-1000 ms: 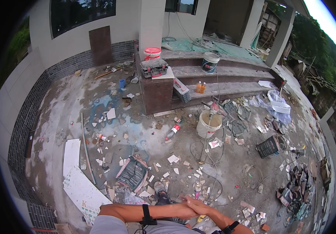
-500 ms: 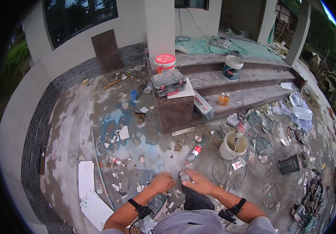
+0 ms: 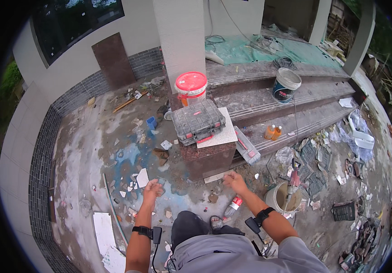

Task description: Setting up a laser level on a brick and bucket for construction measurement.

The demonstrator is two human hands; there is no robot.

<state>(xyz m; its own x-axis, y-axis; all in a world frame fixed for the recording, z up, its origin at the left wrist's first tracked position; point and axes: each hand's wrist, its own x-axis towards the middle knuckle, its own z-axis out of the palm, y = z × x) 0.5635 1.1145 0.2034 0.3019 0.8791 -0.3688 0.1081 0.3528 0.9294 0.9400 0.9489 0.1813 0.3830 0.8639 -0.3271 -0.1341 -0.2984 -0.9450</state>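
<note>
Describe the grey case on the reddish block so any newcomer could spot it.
Find the pale pillar beside the steps, then the reddish block at its foot. The grey case lies on top, in front of the red-lidded bucket; its broad, dusty lid distinguishes it from the narrower grey box below.

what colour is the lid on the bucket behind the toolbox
The lid is bright red, showing best in the head view.

Before us, the toolbox [image 3: 198, 120] sits on the pedestal [image 3: 209, 161], left of the steps [image 3: 247, 105], with the lidded bucket [image 3: 191, 83] behind.
</note>
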